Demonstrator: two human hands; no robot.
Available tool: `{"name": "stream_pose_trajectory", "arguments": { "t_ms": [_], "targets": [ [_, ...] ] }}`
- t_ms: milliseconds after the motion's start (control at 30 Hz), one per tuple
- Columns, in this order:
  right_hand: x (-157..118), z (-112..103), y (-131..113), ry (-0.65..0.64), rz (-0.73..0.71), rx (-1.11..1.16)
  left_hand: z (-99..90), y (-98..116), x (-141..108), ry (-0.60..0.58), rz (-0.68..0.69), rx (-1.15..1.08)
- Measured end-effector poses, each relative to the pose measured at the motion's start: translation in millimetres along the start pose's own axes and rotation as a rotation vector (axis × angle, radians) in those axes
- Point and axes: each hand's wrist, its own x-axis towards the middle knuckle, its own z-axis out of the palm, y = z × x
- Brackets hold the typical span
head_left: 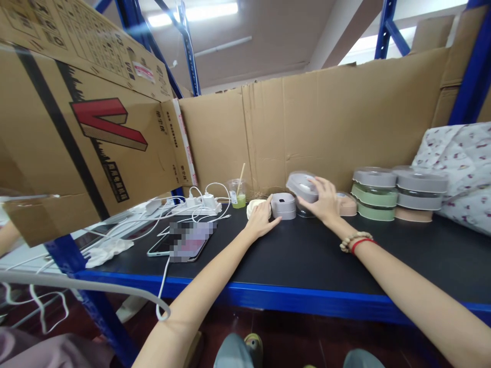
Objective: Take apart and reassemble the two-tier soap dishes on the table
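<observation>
My right hand (pixel 324 200) grips a grey-lidded clear container (pixel 303 185), tilted and raised above a dark clear container (pixel 305 210). My left hand (pixel 261 220) has its thumb spread and its fingertips at a cream round object (pixel 253 208), beside a stack of grey containers (pixel 284 206); whether it holds the cream object cannot be made out. Behind my right hand a peach container (pixel 346 204) is partly hidden. Farther right stand a stack of grey and green containers (pixel 375 194) and a stack of grey and peach ones (pixel 421 194).
Phones (pixel 182 240), a power strip (pixel 195 207) with white cables and a cup of green drink (pixel 238 197) are at left. Cardboard (pixel 326 117) closes the back of the black shelf (pixel 307 260). A patterned white cloth (pixel 466 174) lies right; a person's arm (pixel 8 236) shows far left.
</observation>
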Motion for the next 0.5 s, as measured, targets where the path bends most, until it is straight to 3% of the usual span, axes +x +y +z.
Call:
{"name": "stream_pose_trajectory", "arguments": {
  "t_ms": [100, 167, 333, 433, 500],
  "targets": [
    [-7.2, 9.5, -23.0, -0.109, -0.198, 0.118, 4.2, -5.3, 0.3, 0.131, 0.012, -0.118],
    [-12.2, 13.2, -34.7, -0.129, -0.248, 0.163, 4.9, -8.5, -0.1, 0.218, 0.006, -0.190],
    [-19.2, 16.0, -44.8, -0.052, -0.112, 0.280, -4.0, -2.3, 2.0, 0.320, -0.059, -0.477],
    [-20.0, 18.0, -45.8, 0.001, -0.026, 0.382, -9.8, 11.5, 6.5, 0.420, -0.241, -0.780],
    [-20.0, 19.6, -48.2, 0.040, -0.043, 0.464, -11.7, 21.0, 9.5, 0.416, -0.346, -0.951]
  ]
}}
